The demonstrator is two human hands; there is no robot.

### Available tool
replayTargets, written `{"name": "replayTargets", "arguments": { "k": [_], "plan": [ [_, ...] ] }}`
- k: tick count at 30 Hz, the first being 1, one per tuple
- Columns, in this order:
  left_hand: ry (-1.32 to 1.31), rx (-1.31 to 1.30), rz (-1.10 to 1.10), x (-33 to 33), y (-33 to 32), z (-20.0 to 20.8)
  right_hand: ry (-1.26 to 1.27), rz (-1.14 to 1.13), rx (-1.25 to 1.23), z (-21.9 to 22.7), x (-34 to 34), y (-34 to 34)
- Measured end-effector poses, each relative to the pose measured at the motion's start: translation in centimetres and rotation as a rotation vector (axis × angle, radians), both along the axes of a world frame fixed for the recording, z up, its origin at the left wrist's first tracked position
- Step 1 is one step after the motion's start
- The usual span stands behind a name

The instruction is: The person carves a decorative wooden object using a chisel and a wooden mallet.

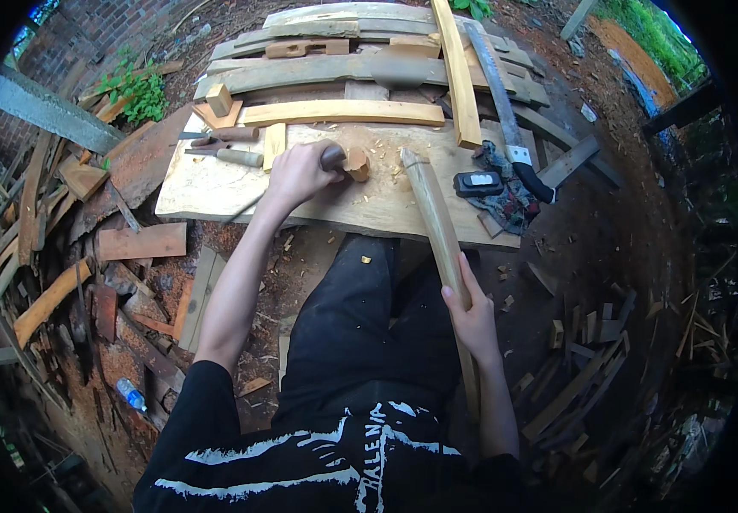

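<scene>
My left hand (299, 175) is closed around a dark, round-ended wooden tool handle (332, 156); the tool's working end is hidden. Just right of it a small wooden block (358, 164) rests on the broad pale board (183, 192). A long, pale wooden stick (434, 214) slants from the board back past my lap, gripped by my right hand (472, 315) along its lower half. Its far tip lies over the board among wood shavings. Left of my left hand lie two chisel-like tools with wooden handles (239, 157), and a thin dark rod (246, 208) shows near my wrist.
A handsaw (495, 90) with a black handle lies at the right, beside a black box-shaped device (478, 183) on a crumpled cloth (506, 205). Planks and a wooden hand plane (307, 49) lie across the far side. Scrap wood (142, 242) and a plastic bottle (131, 394) litter the ground.
</scene>
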State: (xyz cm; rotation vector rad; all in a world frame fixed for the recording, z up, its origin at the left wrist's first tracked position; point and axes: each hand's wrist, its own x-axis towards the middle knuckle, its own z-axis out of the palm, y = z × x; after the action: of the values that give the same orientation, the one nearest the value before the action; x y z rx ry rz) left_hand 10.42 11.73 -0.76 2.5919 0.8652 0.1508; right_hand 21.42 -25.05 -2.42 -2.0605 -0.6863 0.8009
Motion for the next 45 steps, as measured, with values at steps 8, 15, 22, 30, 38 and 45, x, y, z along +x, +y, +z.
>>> {"name": "replayTargets", "arguments": {
  "k": [8,15,22,30,38,45],
  "plan": [
    [-0.551,-0.872,0.302,-2.7,-5.9,1.7,-0.027,-0.009,0.103,-2.1,-0.7,-2.1],
    [-0.819,-0.947,0.357,-3.1,-10.6,3.4,-0.095,-0.014,0.122,-3.6,-1.0,-2.3],
    [-0.929,-0.845,0.380,-3.4,-12.1,3.4,-0.141,0.006,0.008,-3.3,-1.2,-2.0],
    [-0.909,-0.179,0.265,-4.0,-12.9,1.8,-0.189,-0.001,-0.019,-3.5,-1.4,-2.0],
    [-0.966,-0.107,0.298,-4.4,-12.8,0.5,-0.166,0.009,-0.062,-2.8,-1.5,-1.7],
    [-0.968,-0.098,0.311,-4.4,-12.8,-0.1,-0.194,-0.001,-0.040,-3.5,-1.5,-1.9]
  ]
}}
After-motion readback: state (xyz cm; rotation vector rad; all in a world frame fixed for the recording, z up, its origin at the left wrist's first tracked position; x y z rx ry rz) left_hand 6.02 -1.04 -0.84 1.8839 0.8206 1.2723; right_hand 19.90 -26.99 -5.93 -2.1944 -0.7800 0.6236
